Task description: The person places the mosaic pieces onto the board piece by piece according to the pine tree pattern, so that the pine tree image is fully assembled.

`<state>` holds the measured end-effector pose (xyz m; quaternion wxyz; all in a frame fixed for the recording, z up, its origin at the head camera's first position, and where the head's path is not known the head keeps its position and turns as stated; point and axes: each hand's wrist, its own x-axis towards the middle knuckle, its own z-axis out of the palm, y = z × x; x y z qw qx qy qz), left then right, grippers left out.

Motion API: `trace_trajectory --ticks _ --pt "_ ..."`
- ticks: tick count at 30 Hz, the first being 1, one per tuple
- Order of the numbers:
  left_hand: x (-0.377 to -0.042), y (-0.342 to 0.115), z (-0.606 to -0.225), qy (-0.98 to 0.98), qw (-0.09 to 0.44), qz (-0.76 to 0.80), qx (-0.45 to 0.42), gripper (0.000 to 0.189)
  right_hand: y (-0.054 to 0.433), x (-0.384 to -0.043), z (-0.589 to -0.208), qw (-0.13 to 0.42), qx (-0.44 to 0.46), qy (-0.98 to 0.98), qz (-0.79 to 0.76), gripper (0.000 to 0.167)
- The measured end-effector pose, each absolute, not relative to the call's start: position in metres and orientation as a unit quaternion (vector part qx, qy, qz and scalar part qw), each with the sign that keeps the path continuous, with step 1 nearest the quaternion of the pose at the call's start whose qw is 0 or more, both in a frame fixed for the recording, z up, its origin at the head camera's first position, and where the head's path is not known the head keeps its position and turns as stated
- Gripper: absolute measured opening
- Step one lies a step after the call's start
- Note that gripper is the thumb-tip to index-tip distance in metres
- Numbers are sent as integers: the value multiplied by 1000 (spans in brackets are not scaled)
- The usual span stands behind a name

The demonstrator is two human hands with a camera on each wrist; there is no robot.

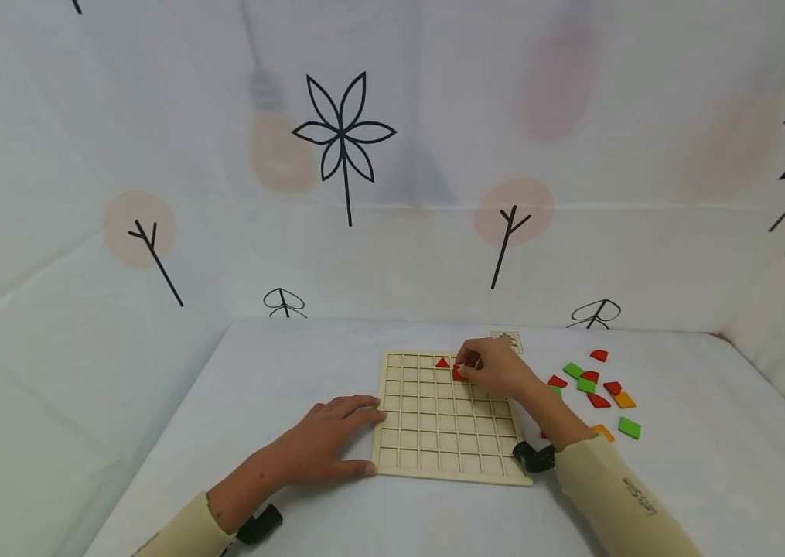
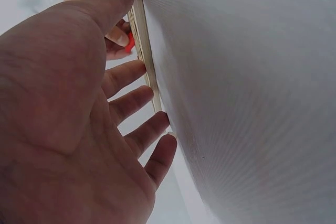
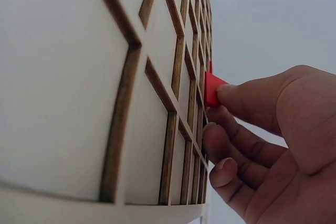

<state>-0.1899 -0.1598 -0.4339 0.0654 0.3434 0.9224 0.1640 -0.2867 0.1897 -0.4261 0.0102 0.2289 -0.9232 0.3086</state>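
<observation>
A pale wooden grid board (image 1: pixel 427 422) with raised square cells lies on the white table. My right hand (image 1: pixel 500 367) is over its far right part and pinches a red flat piece (image 3: pixel 212 88) between thumb and fingers, right at the grid. Just left of that piece, a red triangle (image 1: pixel 442 363) sits in a cell of the far row. My left hand (image 1: pixel 325 441) rests at the board's left edge, fingers spread, with fingertips and thumb touching the frame (image 2: pixel 142 22). Its fingers are fairly straight in the left wrist view.
Right of the board lie scattered loose pieces: red rounded ones (image 1: pixel 598 401), green ones (image 1: pixel 629 428) and orange ones (image 1: pixel 624 400). Behind my right hand is a small printed card (image 1: pixel 512 340). White patterned cloth (image 1: pixel 420 263) hangs beyond the table.
</observation>
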Motion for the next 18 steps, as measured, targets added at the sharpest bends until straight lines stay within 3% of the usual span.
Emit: trace_trajectory --ticks 18 --pt "-189 -159 -434 923 65 164 341 72 187 -284 -425 35 228 -935 268 7"
